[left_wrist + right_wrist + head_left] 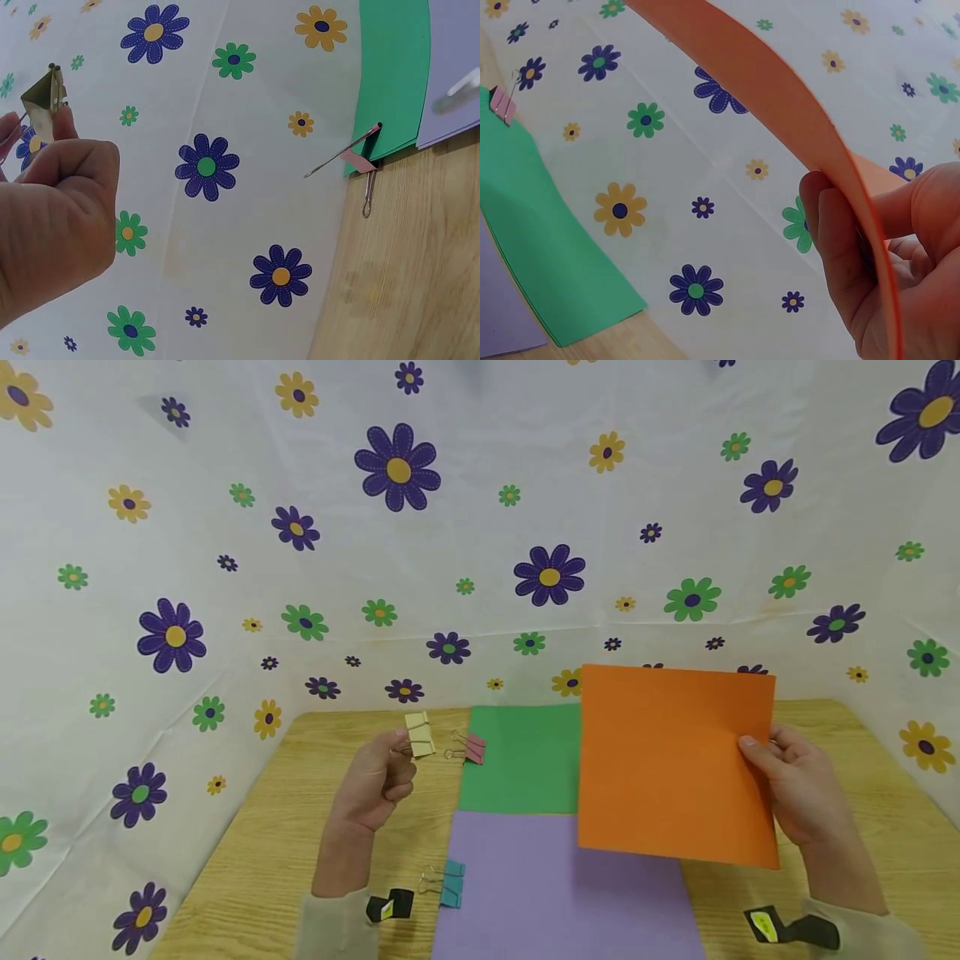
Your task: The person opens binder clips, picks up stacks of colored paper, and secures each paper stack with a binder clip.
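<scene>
Between thumb and fingers, my left hand pinches a pale yellow binder clip above the table's left side; the left wrist view shows the clip from its end. My right hand grips the right edge of orange paper, thumb in front and fingers behind. The paper is raised and bows in the right wrist view. Under it, partly covered, lie green paper and purple paper. A pink binder clip sits on the green paper's left edge, a teal one on the purple paper's left edge.
The wooden table carries the papers in its middle. A white flowered cloth rises behind the table and along both sides. Black straps with yellow marks are at both wrists.
</scene>
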Available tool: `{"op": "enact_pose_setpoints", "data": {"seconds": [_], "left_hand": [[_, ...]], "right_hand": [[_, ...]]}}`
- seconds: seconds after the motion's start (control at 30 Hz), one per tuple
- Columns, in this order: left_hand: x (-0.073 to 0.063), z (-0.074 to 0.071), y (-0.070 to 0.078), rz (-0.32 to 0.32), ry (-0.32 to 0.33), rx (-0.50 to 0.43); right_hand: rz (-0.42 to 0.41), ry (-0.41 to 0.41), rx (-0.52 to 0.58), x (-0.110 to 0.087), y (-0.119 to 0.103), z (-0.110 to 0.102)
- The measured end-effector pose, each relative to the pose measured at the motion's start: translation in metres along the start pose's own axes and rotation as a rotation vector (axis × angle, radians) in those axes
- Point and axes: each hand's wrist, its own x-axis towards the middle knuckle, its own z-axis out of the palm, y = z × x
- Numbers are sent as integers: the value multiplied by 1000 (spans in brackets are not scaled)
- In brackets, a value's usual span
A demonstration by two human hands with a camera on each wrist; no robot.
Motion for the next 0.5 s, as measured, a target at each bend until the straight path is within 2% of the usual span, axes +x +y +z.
{"op": "enact_pose_setpoints", "data": {"seconds": [0.17,0.5], "left_hand": [[-1,3,-1,5,36,131],[0,10,-4,27,-39,204]], "right_hand": [[1,-2,-20,0,0,2],[-20,-9,-11,-2,-2,9]]}}
